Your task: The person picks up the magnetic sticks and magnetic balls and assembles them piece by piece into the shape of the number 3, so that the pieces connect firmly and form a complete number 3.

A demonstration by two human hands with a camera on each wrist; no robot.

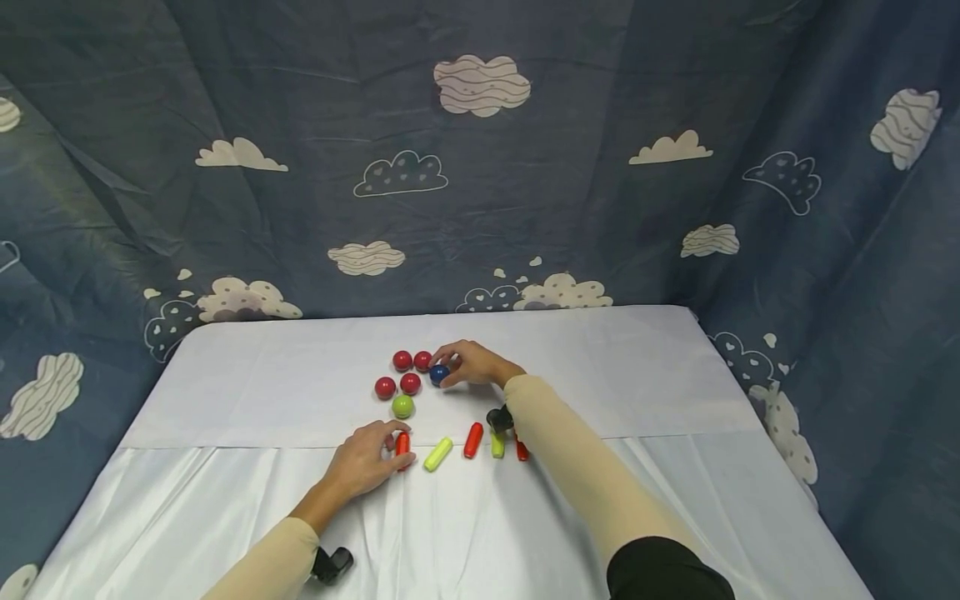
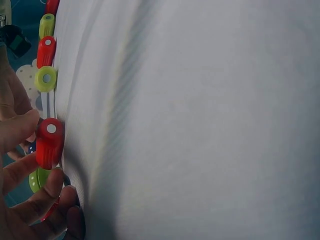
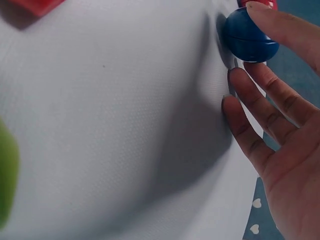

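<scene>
My left hand pinches a short red stick lengthwise between thumb and forefinger. In the left wrist view that red stick shows a white dot on its end, and the other fingers spread below it. Farther up the table, my right hand holds a glossy blue ball between thumb and fingertips. The right wrist view shows the thumb on the blue ball, with the last two fingers apart from it. Several red balls sit left of the blue one, and a green ball lies just below them.
Right of the left hand, a row holds a yellow-green stick, a red stick, another yellow-green stick and a second red stick partly behind the right forearm. A white cloth covers the table; a cloud-patterned curtain hangs behind.
</scene>
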